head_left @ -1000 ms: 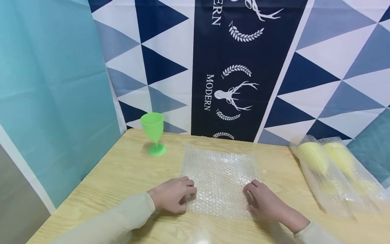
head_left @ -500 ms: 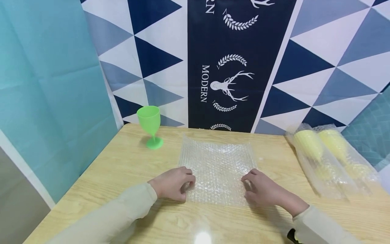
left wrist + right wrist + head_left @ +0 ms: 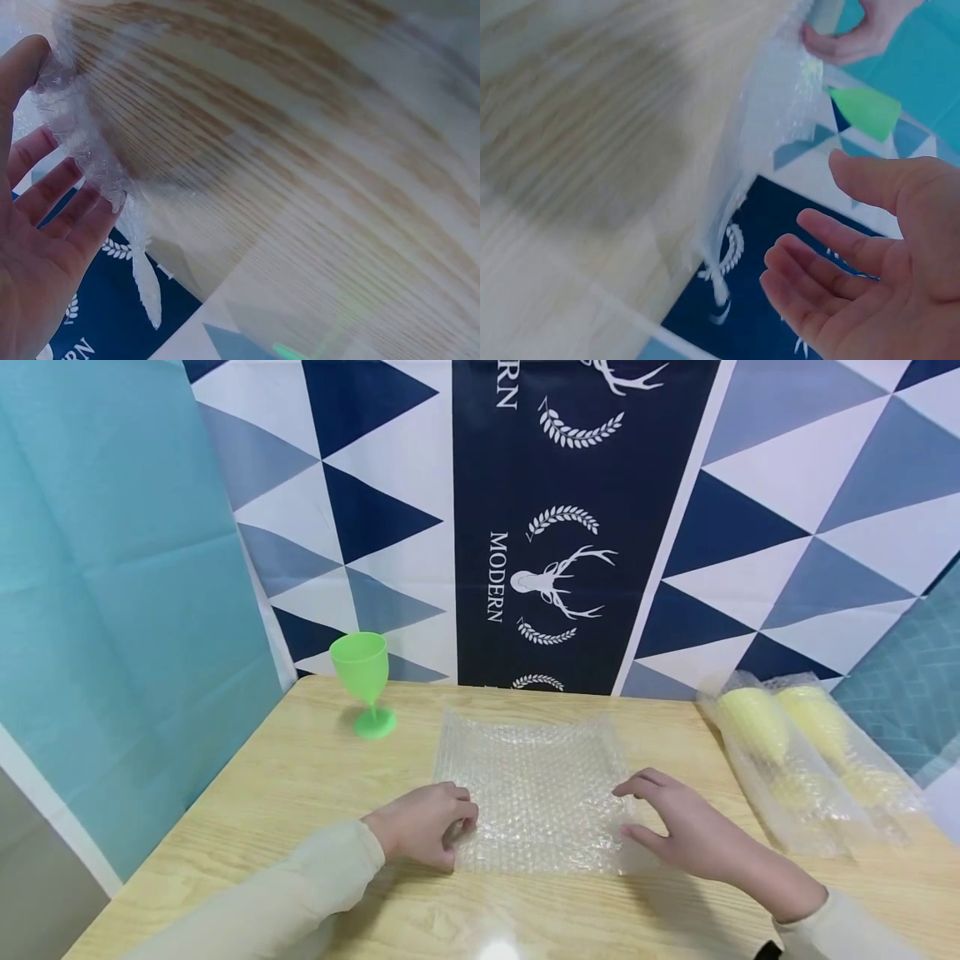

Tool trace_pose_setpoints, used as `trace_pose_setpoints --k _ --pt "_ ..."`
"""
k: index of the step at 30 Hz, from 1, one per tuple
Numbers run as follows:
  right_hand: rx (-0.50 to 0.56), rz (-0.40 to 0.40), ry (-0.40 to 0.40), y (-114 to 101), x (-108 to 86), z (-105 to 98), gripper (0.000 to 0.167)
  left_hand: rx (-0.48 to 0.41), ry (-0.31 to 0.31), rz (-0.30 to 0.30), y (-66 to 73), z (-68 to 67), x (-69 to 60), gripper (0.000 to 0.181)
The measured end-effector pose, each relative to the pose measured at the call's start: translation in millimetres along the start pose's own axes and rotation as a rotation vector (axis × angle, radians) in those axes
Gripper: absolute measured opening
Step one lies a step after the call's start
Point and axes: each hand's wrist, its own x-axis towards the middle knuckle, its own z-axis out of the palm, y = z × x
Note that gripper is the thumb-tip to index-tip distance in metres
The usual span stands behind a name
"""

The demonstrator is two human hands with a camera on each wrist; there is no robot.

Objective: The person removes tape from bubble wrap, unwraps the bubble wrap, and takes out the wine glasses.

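Observation:
Clear bubble wrap lies flat in the middle of the table; whether it is a single sheet or a bag I cannot tell. My left hand pinches its left edge, with the thumb on one side and fingers on the other in the left wrist view. Just off the right edge, my right hand hovers with thumb and fingers spread. In the right wrist view that hand holds nothing, and the bubble wrap stands apart from its fingertips.
A green plastic goblet stands upright at the back left of the table. Two yellow goblets in bubble wrap lie at the right. Patterned cloth hangs behind the table, and a teal cloth hangs on the left.
My right hand has let go of the bubble wrap's right edge, opened its fingers and moved slightly right. My left hand keeps its grip on the left edge. The head view has shifted a little.

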Motion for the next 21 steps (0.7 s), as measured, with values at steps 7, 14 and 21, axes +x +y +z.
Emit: trace_pose_setpoints --k 7,14,21 --pt "-0.073 -0.015 0.104 31 -7.2 -11 0.039 -0.029 -0.022 -0.028 3.9 -1.8 -0.4 0.025" --pt "-0.118 0.147 0.000 69 -15.4 -29 0.036 -0.021 -0.015 -0.019 3.6 -2.7 1.9 0.025" --pt "-0.168 0.246 -0.054 115 -21.2 -48 0.035 -0.016 -0.017 -0.025 0.9 -3.7 3.0 0.026"
